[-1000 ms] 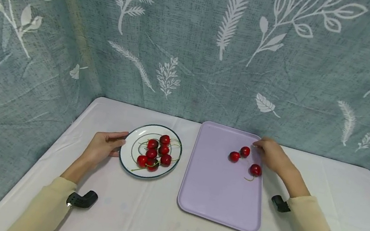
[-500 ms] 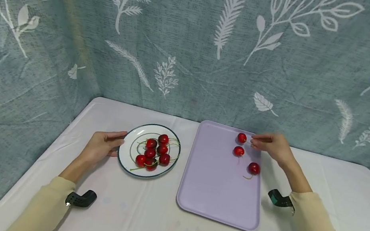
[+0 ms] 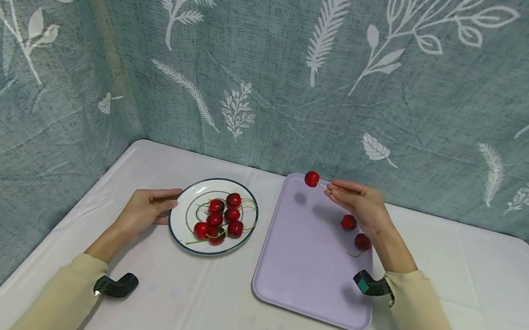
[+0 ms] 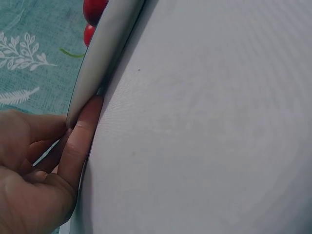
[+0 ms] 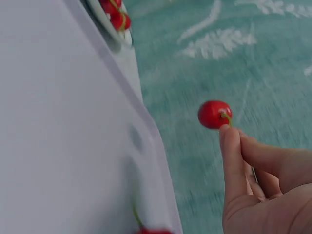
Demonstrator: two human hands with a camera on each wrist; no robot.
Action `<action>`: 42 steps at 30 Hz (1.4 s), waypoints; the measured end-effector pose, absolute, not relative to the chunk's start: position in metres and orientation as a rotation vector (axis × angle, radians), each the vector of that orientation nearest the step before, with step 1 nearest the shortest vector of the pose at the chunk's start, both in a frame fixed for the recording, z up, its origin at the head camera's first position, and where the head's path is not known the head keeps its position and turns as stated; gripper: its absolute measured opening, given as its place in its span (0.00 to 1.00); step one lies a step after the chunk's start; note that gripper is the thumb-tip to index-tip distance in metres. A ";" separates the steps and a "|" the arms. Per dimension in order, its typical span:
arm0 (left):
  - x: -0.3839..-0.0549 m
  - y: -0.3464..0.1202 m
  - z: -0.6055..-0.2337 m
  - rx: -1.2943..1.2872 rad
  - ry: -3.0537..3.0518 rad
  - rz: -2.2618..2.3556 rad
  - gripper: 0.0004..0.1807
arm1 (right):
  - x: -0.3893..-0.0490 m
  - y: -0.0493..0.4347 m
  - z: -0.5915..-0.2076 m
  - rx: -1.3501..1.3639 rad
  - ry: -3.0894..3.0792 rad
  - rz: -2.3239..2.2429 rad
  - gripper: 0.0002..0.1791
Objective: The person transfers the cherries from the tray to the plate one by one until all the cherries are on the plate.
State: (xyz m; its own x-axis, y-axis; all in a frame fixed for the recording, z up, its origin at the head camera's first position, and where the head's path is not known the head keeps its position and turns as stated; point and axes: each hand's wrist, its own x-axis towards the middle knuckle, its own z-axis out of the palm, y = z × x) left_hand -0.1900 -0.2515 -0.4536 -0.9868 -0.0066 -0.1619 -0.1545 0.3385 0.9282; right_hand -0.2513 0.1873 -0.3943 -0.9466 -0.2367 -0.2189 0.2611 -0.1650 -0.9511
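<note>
Between thumb and fingertips, my right hand (image 3: 359,203) pinches a cherry (image 3: 311,179) by its stem, raised over the far end of the lilac tray (image 3: 310,270). The right wrist view shows the same cherry (image 5: 214,115) hanging just past the fingertips. Two more cherries lie on the tray's right side, one of them a dark red cherry (image 3: 362,242) by the edge. At the left, my left hand (image 3: 145,208) grips the rim of a white plate (image 3: 187,216) with a dark blue edge. Several stemmed cherries (image 3: 215,219) are heaped on that plate.
A white cloth covers the table (image 3: 200,310). Behind it and along the left hangs a teal curtain (image 3: 279,75) with white leaf prints. The tray stands a short gap to the right of the plate. A black wrist camera (image 3: 372,286) sits under each sleeve.
My right hand came to the tray's far right, took a cherry by its stem, lifted it and carried it left. Another cherry shifted slightly on the tray. My left hand stayed at the plate.
</note>
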 end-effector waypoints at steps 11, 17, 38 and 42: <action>-0.190 -0.252 -0.454 -0.169 2.464 1.721 0.23 | -0.239 0.124 -0.405 -0.085 1.881 -2.078 0.23; -0.189 -0.252 -0.453 -0.173 2.466 1.712 0.23 | -0.229 0.096 -0.410 -0.203 1.904 -2.056 0.19; -0.191 -0.252 -0.455 -0.153 2.475 1.727 0.23 | -0.208 0.022 -0.424 -0.489 1.963 -1.794 0.14; -0.191 -0.252 -0.456 -0.140 2.471 1.735 0.23 | -0.207 0.018 -0.427 -0.476 1.949 -1.810 0.14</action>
State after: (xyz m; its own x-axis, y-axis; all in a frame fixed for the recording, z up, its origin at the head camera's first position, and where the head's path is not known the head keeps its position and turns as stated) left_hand -0.1915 -0.2523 -0.4562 -0.9886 -0.0069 -0.1505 -0.1439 0.3392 0.9296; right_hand -0.2068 0.0180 -0.4267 -0.8457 -0.5273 -0.0820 0.0427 0.0863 -0.9954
